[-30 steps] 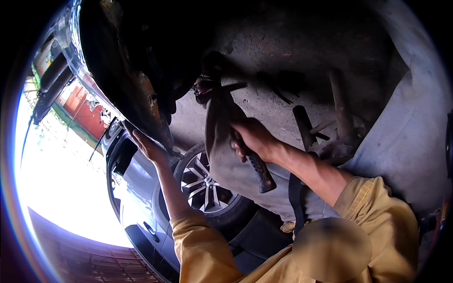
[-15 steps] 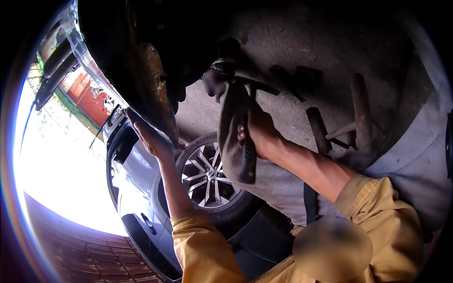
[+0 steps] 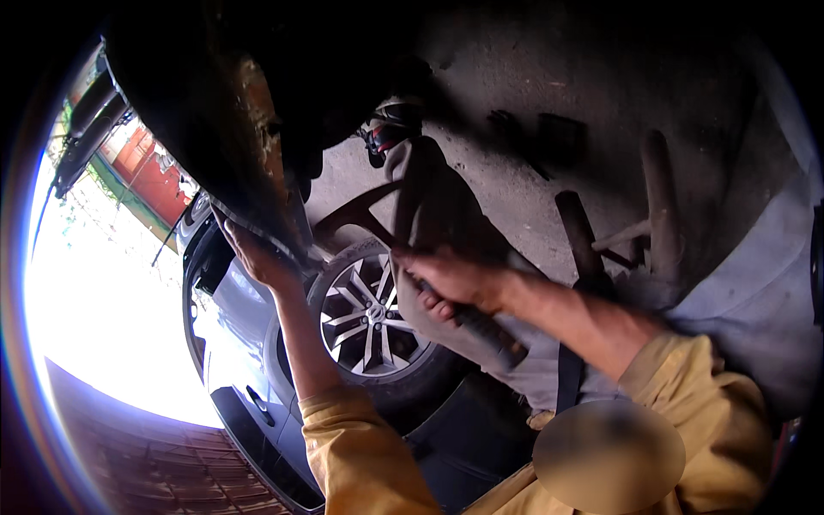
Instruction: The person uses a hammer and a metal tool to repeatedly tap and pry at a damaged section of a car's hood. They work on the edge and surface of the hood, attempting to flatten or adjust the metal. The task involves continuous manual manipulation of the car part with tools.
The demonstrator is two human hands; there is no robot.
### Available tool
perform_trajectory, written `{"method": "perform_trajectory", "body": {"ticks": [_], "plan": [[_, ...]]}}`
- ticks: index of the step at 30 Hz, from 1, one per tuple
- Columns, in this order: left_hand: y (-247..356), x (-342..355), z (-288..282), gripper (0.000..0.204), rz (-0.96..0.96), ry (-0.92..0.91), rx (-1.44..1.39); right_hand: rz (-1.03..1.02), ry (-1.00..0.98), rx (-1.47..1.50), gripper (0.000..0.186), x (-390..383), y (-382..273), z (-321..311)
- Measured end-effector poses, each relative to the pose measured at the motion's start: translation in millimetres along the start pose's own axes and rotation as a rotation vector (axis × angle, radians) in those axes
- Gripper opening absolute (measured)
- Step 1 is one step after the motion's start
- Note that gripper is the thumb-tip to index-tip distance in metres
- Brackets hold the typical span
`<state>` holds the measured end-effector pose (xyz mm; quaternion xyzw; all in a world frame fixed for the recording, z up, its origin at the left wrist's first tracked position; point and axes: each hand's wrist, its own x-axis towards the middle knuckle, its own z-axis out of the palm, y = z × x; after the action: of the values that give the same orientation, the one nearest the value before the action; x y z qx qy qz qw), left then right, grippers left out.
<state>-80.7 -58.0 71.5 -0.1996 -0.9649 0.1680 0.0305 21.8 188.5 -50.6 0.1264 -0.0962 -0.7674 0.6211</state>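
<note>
A vehicle repair workshop is suggested by the grey car [image 3: 238, 300] and the scuffed metal panel [image 3: 259, 107] beside it. A hammer [image 3: 359, 211] is held nearby; a rough concrete floor [image 3: 515, 86] is seen.

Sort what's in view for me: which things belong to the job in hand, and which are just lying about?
In the job:
hammer, gripped in the right hand
dark worn panel, left hand at its edge

Apparently just lying about:
tubular piece on the floor
dark pieces beyond it, too shadowy to identify
</note>
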Motion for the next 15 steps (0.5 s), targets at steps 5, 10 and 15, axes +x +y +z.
{"method": "perform_trajectory", "body": {"ticks": [5,10,15], "plan": [[15.1,5.5,5.0,0.041,-0.044,0.018,-0.104,-0.113,0.509,0.385,0.040,13.1,-0.6,-28.3],[20.7,12.2,3.1,0.032,0.064,0.063,-0.062,0.056,0.350,0.276,0.040,4.1,-4.0,13.4],[8.0,6.9,7.8,0.035,0.101,0.050,-0.002,0.024,0.287,0.106,0.041,0.6,-7.8,-7.7]]}}
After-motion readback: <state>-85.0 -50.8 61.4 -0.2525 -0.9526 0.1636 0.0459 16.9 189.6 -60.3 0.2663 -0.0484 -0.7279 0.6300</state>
